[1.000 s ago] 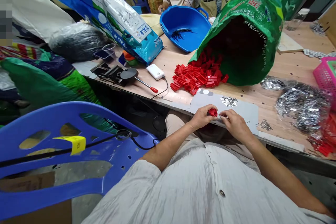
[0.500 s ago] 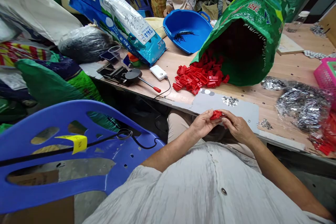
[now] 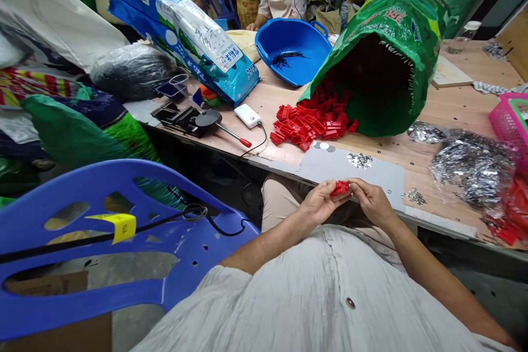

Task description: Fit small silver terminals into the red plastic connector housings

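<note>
Head view: my L hand (image 3: 324, 203) grips a small red moulded-plastic block (image 3: 340, 187) by the near edge of the flat grey sheet (image 3: 385, 176); long axis appears approx. left–right. Block lies btwn hands, far-right of L palm. R hand (image 3: 373, 202) at its right end, fingertips v. close; can't tell whether they grip.

Now the shirt (image 3: 297, 302) is showing off a pale grey-white, with soft darker streaks running lengthwise through the cloth! A front seam (image 3: 332, 247) is tracing down the middle, and one dark round button (image 3: 350, 303) is standing out below. The sleeves (image 3: 220, 289) are stopping short, leaving forearms (image 3: 266, 242), left hand (image 3: 323, 203) and right hand (image 3: 374, 203) bare. Beige trousers (image 3: 279, 202) are peeking out, creasing softly.
</note>
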### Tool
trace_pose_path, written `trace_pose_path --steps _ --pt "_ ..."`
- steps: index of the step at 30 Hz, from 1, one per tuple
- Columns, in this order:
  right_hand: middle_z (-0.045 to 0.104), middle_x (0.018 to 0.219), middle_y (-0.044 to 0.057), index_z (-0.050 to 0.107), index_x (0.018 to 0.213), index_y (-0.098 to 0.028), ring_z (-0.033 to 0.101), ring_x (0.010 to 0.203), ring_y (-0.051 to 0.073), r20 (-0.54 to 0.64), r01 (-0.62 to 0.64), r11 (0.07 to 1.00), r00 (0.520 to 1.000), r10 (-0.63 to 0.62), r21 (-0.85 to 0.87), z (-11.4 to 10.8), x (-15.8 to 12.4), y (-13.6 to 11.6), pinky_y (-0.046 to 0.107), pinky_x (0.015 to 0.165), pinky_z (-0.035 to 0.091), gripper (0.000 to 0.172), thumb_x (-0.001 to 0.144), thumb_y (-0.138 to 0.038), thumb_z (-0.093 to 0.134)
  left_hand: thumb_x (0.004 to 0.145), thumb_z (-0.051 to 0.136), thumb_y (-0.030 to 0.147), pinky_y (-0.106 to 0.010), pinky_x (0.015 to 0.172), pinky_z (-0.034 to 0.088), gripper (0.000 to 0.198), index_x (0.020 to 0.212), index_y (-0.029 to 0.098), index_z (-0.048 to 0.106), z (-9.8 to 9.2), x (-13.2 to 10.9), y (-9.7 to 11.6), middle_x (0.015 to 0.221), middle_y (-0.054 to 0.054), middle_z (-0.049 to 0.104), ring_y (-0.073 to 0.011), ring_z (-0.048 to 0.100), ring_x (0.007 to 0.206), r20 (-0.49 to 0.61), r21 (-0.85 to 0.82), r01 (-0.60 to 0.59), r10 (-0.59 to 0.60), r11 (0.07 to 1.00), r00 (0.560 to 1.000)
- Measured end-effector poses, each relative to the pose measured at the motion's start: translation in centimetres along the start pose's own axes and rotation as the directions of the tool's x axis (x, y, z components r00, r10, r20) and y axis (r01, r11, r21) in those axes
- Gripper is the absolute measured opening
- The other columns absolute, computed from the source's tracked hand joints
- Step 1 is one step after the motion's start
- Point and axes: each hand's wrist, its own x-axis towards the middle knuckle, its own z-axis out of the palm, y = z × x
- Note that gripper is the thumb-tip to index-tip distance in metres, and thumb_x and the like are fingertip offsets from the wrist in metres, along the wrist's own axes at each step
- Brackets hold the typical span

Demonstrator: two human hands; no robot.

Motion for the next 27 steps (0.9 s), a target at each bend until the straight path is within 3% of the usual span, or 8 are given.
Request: trace_pose_path --steps 3,5,7,10,14,18,23,27 --pt "0.066 0.069 -0.001 0.066 0.116 -0.026 0.06 0.06 0.015 0.026 -0.047 0.998 0.999 0.048 -0.028 -0.2 0.2 0.4 0.026 0.059 0.042 0.043 0.099 -0.048 0.033 0.07 0.081 0.032 -0.042 0.098 0.048 0.035 0.074 0.016 0.05 -1.8 -0.2 -0.3 0.083 -0.004 0.07 -0.0211 0.072 0.087 -0.025 0.15 0.076 -0.073 0.986 0.997" --pt "0.064 0.066 -0.001 0.067 0.114 -0.027 0.058 0.058 0.015 0.01 -0.059 0.996 0.998 0.06 -0.069 -0.2 0.7 0.6 0.026 0.059 0.041 0.044 0.099 -0.049 0.033 0.067 0.082 0.038 -0.04 0.089 0.05 0.041 0.075 0.016 0.048 -3.4 -0.1 -0.7 0.081 -0.004 0.07 -0.0199 0.071 0.08 -0.099 0.315 0.159 -0.135 0.936 0.986" --pt "0.067 0.072 0.0 0.067 0.111 -0.027 0.061 0.064 0.016 -0.014 -0.061 0.991 0.998 0.06 -0.121 -0.2 1.7 0.8 0.027 0.061 0.042 0.04 0.097 -0.049 0.037 0.066 0.081 0.041 -0.037 0.084 0.049 0.041 0.078 0.016 0.052 -5.1 0.3 -1.2 0.079 -0.004 0.069 -0.0168 0.068 0.073 -0.201 0.466 0.194 -0.11 0.863 0.973" --pt "0.07 0.081 0.001 0.067 0.11 -0.027 0.063 0.071 0.018 -0.022 -0.069 0.977 0.998 0.066 -0.2 0.2 4.0 1.3 0.028 0.065 0.043 0.033 0.094 -0.047 0.045 0.062 0.084 0.033 -0.038 0.088 0.047 0.04 0.089 0.014 0.061 -7.1 1.1 -1.8 0.087 -0.005 0.068 -0.0174 0.064 0.083 -0.28 0.604 0.165 0.014 0.78 0.96" --pt "0.071 0.091 0.004 0.065 0.115 -0.025 0.064 0.078 0.019 -0.061 -0.053 0.965 0.997 0.039 -0.258 0.6 8.1 2.6 0.031 0.071 0.045 0.032 0.09 -0.041 0.051 0.057 0.085 0.022 -0.038 0.101 0.04 0.053 0.106 0.014 0.065 -9.1 1.8 -1.9 0.101 -0.008 0.068 -0.0207 0.06 0.1 -0.25 0.629 0.087 0.095 0.772 0.964" --pt "0.071 0.101 0.007 0.054 0.132 -0.024 0.064 0.09 0.023 -0.158 -0.068 0.956 0.987 0.023 -0.284 0.7 12.8 3.7 0.035 0.079 0.046 0.048 0.086 -0.036 0.057 0.054 0.086 0.022 -0.037 0.105 0.036 0.056 0.106 0.015 0.067 -11.1 1.7 -2.0 0.11 -0.009 0.066 -0.0236 0.057 0.111 -0.289 0.624 0.094 0.118 0.776 0.95" --pt "0.069 0.112 0.011 0.041 0.145 -0.025 0.063 0.101 0.026 -0.157 -0.163 0.937 0.98 0.119 -0.308 0.4 18.2 4.0 0.037 0.083 0.046 0.063 0.085 -0.032 0.058 0.053 0.087 0.027 -0.038 0.09 0.043 0.054 0.101 0.013 0.066 -13.0 1.1 -2.4 0.096 -0.008 0.066 -0.0212 0.06 0.09 -0.36 0.605 0.177 0.068 0.776 0.93" --pt "0.069 0.112 0.011 0.053 0.134 -0.025 0.064 0.094 0.025 -0.114 -0.192 0.926 0.98 0.163 -0.325 0.2 20.7 3.8 0.034 0.078 0.045 0.049 0.086 -0.035 0.056 0.055 0.086 0.033 -0.034 0.08 0.043 0.055 0.102 0.014 0.064 -13.7 1.0 -2.4 0.088 -0.005 0.064 -0.017 0.058 0.08 -0.404 0.584 0.22 0.045 0.781 0.914"
